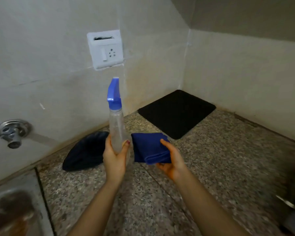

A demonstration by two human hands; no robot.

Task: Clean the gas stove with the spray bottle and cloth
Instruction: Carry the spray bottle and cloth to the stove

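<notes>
My left hand (pixel 115 157) grips the lower body of a clear spray bottle (pixel 116 126) with a blue trigger head, held upright above the speckled granite counter (pixel 211 167). Just to its right, my right hand (pixel 173 163) holds a folded blue cloth (pixel 147 148), thumb on top and fingers underneath. A blurred metal edge (pixel 291 210) shows at the bottom right corner; whether it is the gas stove cannot be told.
A black mat (pixel 177 113) lies in the far corner of the counter. A dark cloth or bag (pixel 85 151) lies against the wall behind my left hand. A steel sink (pixel 10 208) sits at lower left, a tap fitting (pixel 13 132) and a socket plate (pixel 105 49) on the wall.
</notes>
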